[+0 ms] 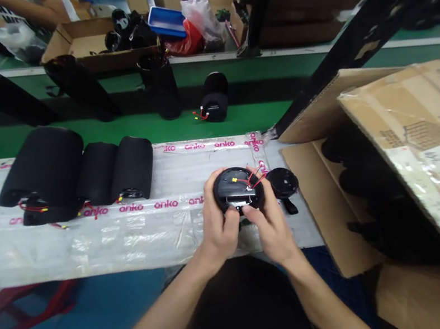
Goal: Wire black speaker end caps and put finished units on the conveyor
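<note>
Both hands hold a round black part [236, 189] above the table's front edge, with its inner side facing up. Red wires and a yellow connector show inside it. My left hand [220, 221] wraps round its left side, with the thumb on the near rim. On the opposite side, my right hand [268, 218] grips it, thumb also at the near rim. Just right of my right hand lies another round black part [283, 182] with a short black tab. Several black cylinders with wires, such as a wide one [45, 172], lie on the table at left.
A wrapped white table [69, 250] borders a green conveyor [255, 110] carrying black cylinders. Open cardboard boxes [426, 151] with black items stand at right, beside a slanted dark post [326, 66]. Beyond are a blue tray [166, 22] and a person's arm [29, 13].
</note>
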The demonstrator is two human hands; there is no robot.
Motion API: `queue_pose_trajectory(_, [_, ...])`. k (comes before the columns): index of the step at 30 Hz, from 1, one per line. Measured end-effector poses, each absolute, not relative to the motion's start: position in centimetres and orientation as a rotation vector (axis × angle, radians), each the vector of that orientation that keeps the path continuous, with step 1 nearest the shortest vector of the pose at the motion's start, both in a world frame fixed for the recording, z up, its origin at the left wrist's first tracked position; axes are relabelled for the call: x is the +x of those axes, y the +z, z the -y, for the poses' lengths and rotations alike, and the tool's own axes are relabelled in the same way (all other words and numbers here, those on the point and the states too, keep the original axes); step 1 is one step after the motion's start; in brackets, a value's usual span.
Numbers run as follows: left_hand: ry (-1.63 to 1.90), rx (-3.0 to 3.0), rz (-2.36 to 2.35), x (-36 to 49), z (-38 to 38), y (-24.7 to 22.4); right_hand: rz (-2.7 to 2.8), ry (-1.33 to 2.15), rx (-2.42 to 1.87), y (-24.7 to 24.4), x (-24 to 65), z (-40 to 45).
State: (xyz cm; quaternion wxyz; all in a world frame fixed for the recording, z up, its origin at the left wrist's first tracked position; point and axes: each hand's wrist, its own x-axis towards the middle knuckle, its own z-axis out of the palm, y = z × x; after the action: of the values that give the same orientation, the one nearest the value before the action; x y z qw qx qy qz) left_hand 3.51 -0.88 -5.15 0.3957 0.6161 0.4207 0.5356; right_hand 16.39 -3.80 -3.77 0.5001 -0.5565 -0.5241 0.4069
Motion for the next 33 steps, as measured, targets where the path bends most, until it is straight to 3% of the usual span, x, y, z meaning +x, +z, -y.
queue_pose_trajectory(5, [1.286, 1.525, -0.96, 2.0, 0.2, -5.0, 1.352, 1.031, -1.248, -3.5, 18.4, 4.2])
queue_pose_trajectory(9, [0.947, 1.439, -0.761, -0.7, -2.8, -2.5, 1.302, 1.026, -1.253, -4.4, 17.5, 4.1])
queue_pose_trajectory(15, [0.554, 1.697, -0.987, -1.0, -6.0, 2.3, 1.091, 1.124, -1.141, -3.5, 19.6, 3.2])
queue_pose_trajectory(19, [0.62, 1.698, -0.927, -0.1, -5.6, 2.3, 0.961, 1.111, -1.281, -1.7, 22.3, 0.6])
queue_pose_trajectory(27, [0.753, 1.578, -0.89, 0.1, -4.8, 0.8, 1.413, 1.494, -1.387, 3.4, 22.4, -4.5])
queue_pose_trajectory(33, [0.739, 1.55, -0.915, 0.2, -4.9, 0.3, 1.987, 1.128, -1.591, 7.1, 21.7, -5.8])
